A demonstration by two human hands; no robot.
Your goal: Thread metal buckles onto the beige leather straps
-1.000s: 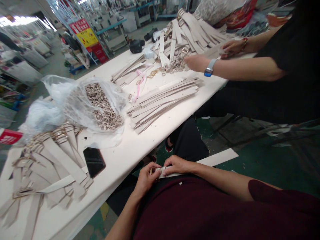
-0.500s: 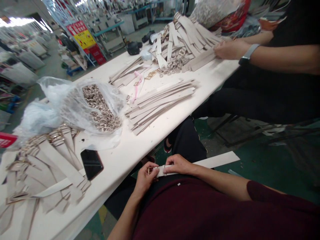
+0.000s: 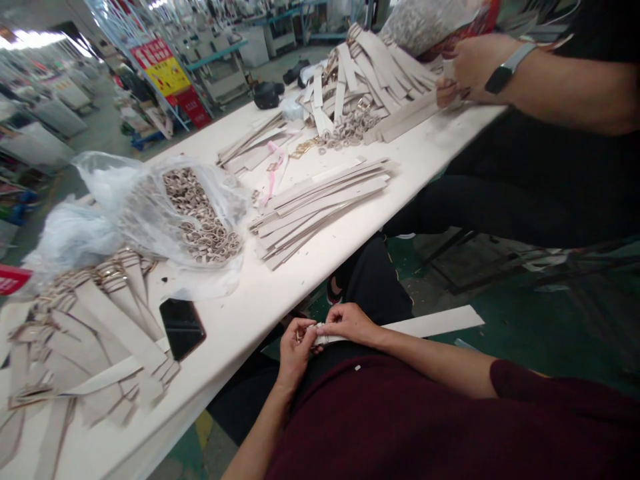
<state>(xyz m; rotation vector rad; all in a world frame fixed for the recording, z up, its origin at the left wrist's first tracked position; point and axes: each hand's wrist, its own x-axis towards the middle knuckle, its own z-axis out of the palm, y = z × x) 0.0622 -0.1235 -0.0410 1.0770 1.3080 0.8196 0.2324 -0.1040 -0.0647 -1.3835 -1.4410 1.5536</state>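
Note:
A pale beige strap (image 3: pixel 435 325) lies across my lap, its pointed end sticking out past my right forearm. Its near end is pinched in my left hand (image 3: pixel 299 343), where the buckle is mostly hidden by the fingers. Close beside it, my right hand (image 3: pixel 350 323) is closed on the same strap, thumb and fingertips at a small keeper loop. The two hands almost touch. On the table in front lies a bundle of loose straps (image 3: pixel 320 213).
A plastic bag of strap loops (image 3: pixel 210 227) stands on the white table (image 3: pixel 260 300). Buckled straps (image 3: pixel 110 320) and a phone (image 3: pixel 183 327) lie at left. A further strap pile (image 3: pixel 370 73) is at the back, near a co-worker's hand (image 3: pixel 480 67) with a watch.
My right hand has slid left along the strap, closer to my left hand. The co-worker's hands have lifted and shifted at the far end of the table.

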